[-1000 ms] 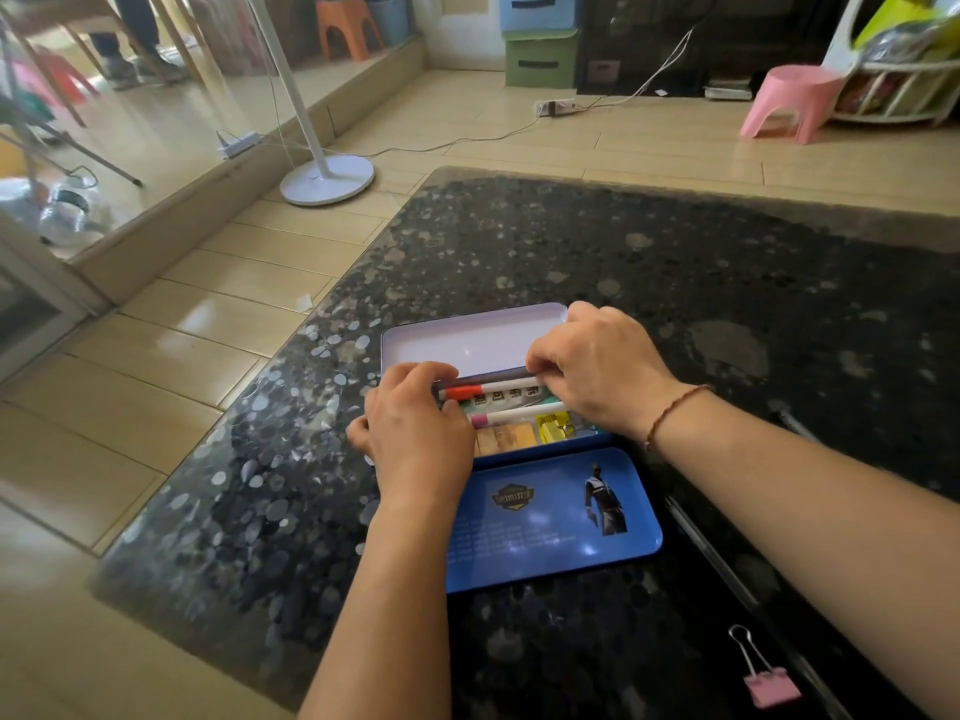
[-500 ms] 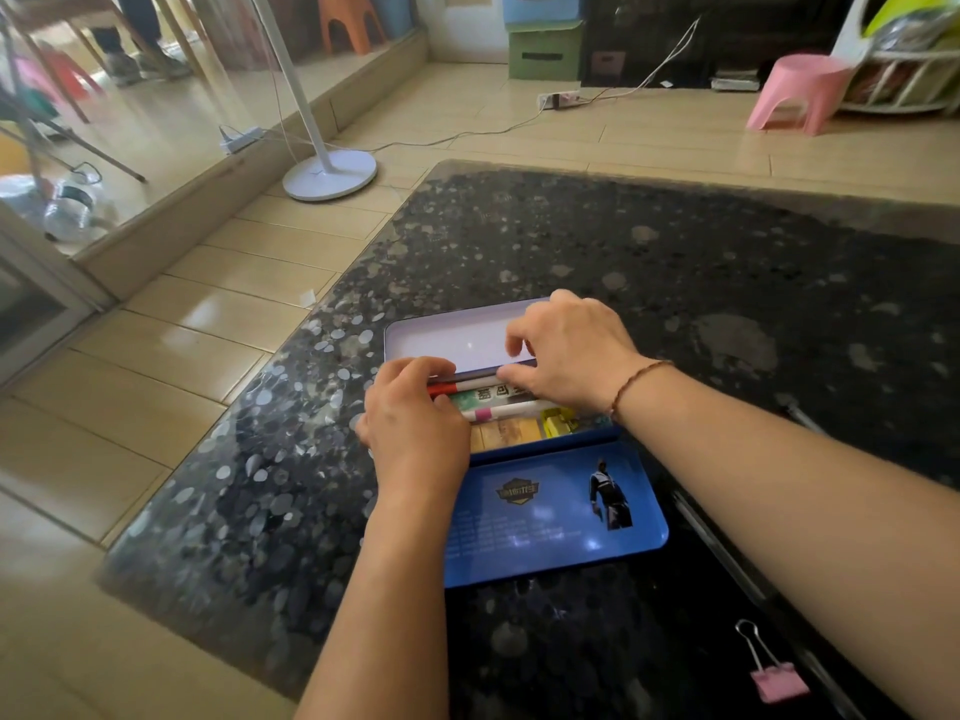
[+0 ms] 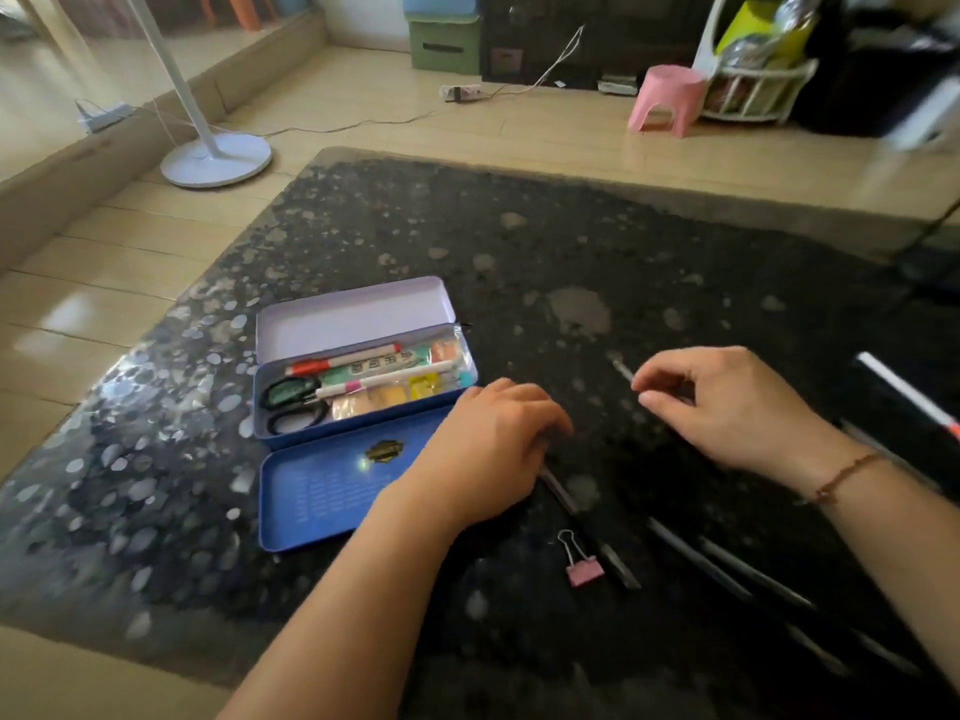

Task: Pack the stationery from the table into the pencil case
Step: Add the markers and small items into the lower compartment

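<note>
pens [image 3: 696, 556] blurred (dark on table [image 3: 519, 241])

Bare forearms, no sleeves; thin brown beaded bracelet [image 3: 844, 478] on right wrist.

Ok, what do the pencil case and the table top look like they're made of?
The pencil case looks like thin painted metal: pressed rolled rims, glossy blue outside, pale inside, a sharp light glint on its surface. The table top looks like polished dark stone, perhaps granite or terrazzo, with pale flecks and mirror-like reflections.
</note>
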`<state>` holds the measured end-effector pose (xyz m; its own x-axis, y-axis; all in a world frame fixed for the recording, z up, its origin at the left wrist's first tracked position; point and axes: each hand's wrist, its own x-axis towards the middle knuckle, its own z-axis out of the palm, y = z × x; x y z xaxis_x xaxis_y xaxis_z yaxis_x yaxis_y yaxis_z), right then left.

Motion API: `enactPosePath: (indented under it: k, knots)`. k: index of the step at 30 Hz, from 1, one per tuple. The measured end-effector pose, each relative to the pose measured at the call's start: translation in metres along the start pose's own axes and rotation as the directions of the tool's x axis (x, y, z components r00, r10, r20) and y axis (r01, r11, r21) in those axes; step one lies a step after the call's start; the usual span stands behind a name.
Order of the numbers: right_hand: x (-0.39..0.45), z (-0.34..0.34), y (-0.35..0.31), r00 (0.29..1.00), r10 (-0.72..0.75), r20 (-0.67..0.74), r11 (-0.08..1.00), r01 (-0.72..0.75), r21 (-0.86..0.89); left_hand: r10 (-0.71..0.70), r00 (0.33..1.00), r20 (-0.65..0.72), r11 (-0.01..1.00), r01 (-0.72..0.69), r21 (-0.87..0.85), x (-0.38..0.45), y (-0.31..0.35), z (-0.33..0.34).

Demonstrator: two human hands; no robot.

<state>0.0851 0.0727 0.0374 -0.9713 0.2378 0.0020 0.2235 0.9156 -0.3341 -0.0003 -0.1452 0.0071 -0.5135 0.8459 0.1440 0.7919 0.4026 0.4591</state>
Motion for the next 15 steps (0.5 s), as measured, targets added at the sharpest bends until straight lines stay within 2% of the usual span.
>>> enactPosePath:
  k: [3,8,11,15]
  knots:
    - [-0.035,-0.006,0.041,0.989,0.142,-0.032,0.988,-0.140,0.067,-0.001,0.998,0.068,1.000,0.000,0.021,0.013,0.024,0.018]
    - [-0.084,-0.008,0.092,0.935,0.326,-0.137,0.937,-0.301,0.176,-0.002,0.999,0.039,1.000,0.002,-0.004,0.035,0.068,0.046]
    - [-0.099,-0.010,0.118,0.846,0.456,-0.276,0.886,-0.404,0.226,0.020,1.000,0.017,1.000,-0.020,0.005,0.046,0.084,0.061]
    - [-0.107,-0.021,0.163,0.714,0.522,-0.466,0.814,-0.581,0.023,0.035,0.999,-0.026,0.998,-0.036,-0.051,0.060,0.109,0.081]
